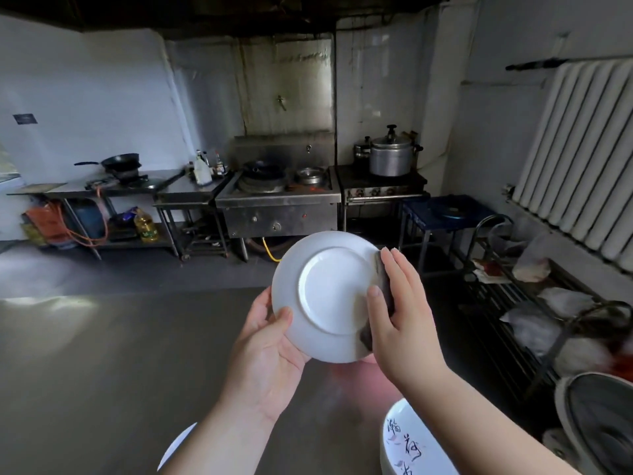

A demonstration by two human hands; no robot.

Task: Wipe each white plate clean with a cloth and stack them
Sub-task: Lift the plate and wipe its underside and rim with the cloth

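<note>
Both forearms reach up from the bottom edge toward a white plate point(329, 296) held in the air above the grey floor point(120, 354), its underside and foot ring turned to the camera. At the plate's lower left rim the left hand point(263, 341) grasps it, thumb lying over the back of the rim and the other fingers hidden behind. At the plate's right edge the right hand point(400, 313) holds a dark cloth point(380, 296) flat against the plate, thumb on the near side of the cloth and the straightened fingers laid along its outer side, pinching it. Below the plate, at the bottom edge, a white vessel with painted characters point(407, 447) shows beside the right forearm, and a pale rounded shape point(174, 447) peeks out below the left forearm; what it is cannot be told. Beyond the plate stands a steel wok stove point(277, 200). Left of the plate, further back, a steel worktop point(113, 190) carries a black pan point(120, 161) and bottles. Right of the plate and behind it a large lidded metal pot point(392, 154) sits on a burner unit, with a white radiator point(579, 149) on the far right wall.
</note>
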